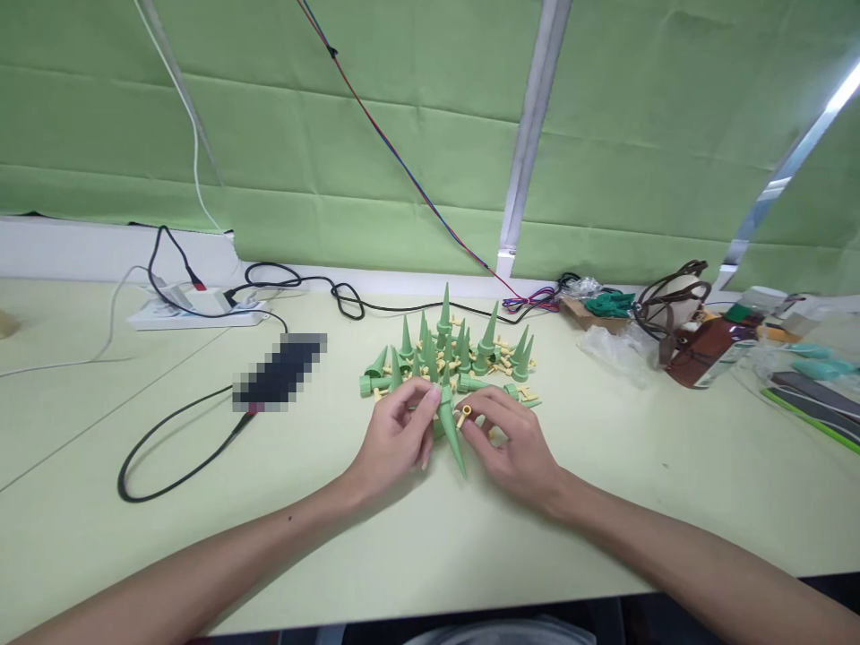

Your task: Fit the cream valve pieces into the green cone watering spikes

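The left hand holds a green plastic spike between thumb and fingers, by its wider end, and the long smooth cone points downward. The right hand pinches a small yellow fitting, which has a round hollow opening at its top, just beside the spike. Behind the hands lies a heap of green spikes; many stand upright as sharp cones, others lie on their side, and short branched yellow pieces are mixed among them.

The fingers partly cover the wide end of the held spike, and I cannot tell whether the yellow fitting touches it. The hands also hide the front of the heap. A dark device with a black cable is covered by mosaic, so its details are not readable.

The table is pale and smooth, with a thin seam at the left. It carries a white power strip, a crumpled clear bag and a reddish-brown bottle. Behind it, creased green fabric covers the wall
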{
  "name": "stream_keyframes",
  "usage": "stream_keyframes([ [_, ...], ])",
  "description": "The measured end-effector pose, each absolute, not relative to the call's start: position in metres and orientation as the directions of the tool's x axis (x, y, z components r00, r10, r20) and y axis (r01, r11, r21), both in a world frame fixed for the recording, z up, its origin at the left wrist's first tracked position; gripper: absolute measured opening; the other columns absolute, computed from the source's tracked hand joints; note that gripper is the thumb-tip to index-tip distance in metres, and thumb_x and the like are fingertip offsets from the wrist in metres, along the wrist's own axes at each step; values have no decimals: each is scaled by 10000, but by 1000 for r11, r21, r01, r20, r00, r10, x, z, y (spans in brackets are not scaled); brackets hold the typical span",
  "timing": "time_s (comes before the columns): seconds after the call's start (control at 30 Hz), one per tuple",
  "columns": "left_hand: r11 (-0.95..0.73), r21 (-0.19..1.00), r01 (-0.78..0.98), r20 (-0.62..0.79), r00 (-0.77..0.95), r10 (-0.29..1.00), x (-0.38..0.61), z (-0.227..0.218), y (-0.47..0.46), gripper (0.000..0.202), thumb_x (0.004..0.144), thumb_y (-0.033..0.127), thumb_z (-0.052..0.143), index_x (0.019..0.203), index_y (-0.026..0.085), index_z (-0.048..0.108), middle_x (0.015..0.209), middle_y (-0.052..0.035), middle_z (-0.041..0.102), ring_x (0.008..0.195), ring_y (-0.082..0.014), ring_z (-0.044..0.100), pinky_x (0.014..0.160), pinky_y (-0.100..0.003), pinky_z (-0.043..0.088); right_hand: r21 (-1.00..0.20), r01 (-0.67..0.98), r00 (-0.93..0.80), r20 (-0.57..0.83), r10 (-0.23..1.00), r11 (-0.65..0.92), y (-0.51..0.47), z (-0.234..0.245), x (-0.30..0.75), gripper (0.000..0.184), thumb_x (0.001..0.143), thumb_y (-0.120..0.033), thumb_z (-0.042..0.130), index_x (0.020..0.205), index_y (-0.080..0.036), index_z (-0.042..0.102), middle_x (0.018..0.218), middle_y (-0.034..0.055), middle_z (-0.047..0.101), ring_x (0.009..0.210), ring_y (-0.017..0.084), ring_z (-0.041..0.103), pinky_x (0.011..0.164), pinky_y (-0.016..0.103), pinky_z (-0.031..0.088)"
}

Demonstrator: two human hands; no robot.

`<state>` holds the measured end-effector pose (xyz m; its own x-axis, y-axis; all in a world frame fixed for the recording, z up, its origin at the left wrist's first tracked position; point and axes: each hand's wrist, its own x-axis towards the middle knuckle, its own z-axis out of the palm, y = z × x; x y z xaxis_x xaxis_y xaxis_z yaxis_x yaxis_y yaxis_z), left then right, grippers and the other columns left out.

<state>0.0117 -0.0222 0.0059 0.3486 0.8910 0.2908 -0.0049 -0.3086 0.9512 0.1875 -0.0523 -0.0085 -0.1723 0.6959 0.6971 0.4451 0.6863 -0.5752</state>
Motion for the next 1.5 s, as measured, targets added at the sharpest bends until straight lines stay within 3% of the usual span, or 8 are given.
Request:
stream_keyframes([
  [0.33, -292, 957, -4, 271, 378, 885, 10, 3, -20, 324, 941, 468, 605, 816, 183, 515, 517, 61, 557, 341, -59, 457, 358, -157, 326, -489, 429, -133, 797, 589, 760, -54, -8, 187, 269, 909, -57, 534, 1066, -208, 692, 924, 64, 653, 781, 159, 634, 648, 282, 560],
  [0.57, -282, 957, -74, 285, 449, 847, 11, 6, -22, 279, 1002, 445, 503, 892, 189, 527, 498, 71, 486, 408, -97, 490, 414, -197, 388, -511, 452, -118, 778, 617, 731, -54, -11, 187, 314, 937, -103, 556, 1219, -234, 597, 935, 40, 672, 724, 134, 637, 633, 254, 570],
  [0.87, -243, 960, -137, 279, 451, 848, 12, 3, -20, 277, 1021, 438, 466, 884, 198, 481, 605, 41, 558, 470, -96, 486, 482, -225, 391, -621, 392, -21, 731, 682, 679, -53, -14, 188, 133, 943, -144, 575, 1049, -209, 620, 859, 27, 680, 642, 125, 660, 573, 235, 569],
  [1.0, -223, 958, -178, 282, 466, 839, 13, 0, -19, 267, 1022, 430, 470, 886, 200, 486, 635, 36, 546, 517, -105, 509, 509, -236, 407, -613, 404, -14, 738, 674, 679, -53, -12, 189, 82, 966, -170, 549, 955, -198, 625, 815, 25, 666, 619, 126, 636, 563, 243, 549],
  [1.17, -187, 954, -235, 285, 504, 815, 12, 1, -19, 268, 1012, 410, 499, 866, 185, 510, 742, 9, 573, 573, -104, 531, 550, -248, 433, -636, 390, -30, 714, 699, 666, -52, -11, 187, 105, 978, -171, 523, 955, -191, 624, 789, 21, 657, 595, 116, 618, 555, 234, 525],
  [1.33, -199, 972, -128, 237, 505, 830, 12, 5, -21, 346, 991, 428, 533, 767, 165, 526, 640, 29, 521, 515, -88, 489, 539, -237, 400, -643, 359, -98, 695, 713, 676, -53, -14, 188, 115, 986, -190, 517, 946, -189, 625, 769, 20, 651, 585, 114, 617, 542, 225, 525],
  [1.5, -225, 970, -97, 243, 484, 840, 14, 5, -23, 345, 967, 438, 568, 767, 157, 558, 689, 14, 545, 528, -89, 479, 525, -235, 392, -595, 352, -151, 726, 671, 723, -54, -18, 187, 119, 987, -180, 515, 994, -183, 634, 799, 35, 674, 601, 122, 626, 550, 236, 535],
])
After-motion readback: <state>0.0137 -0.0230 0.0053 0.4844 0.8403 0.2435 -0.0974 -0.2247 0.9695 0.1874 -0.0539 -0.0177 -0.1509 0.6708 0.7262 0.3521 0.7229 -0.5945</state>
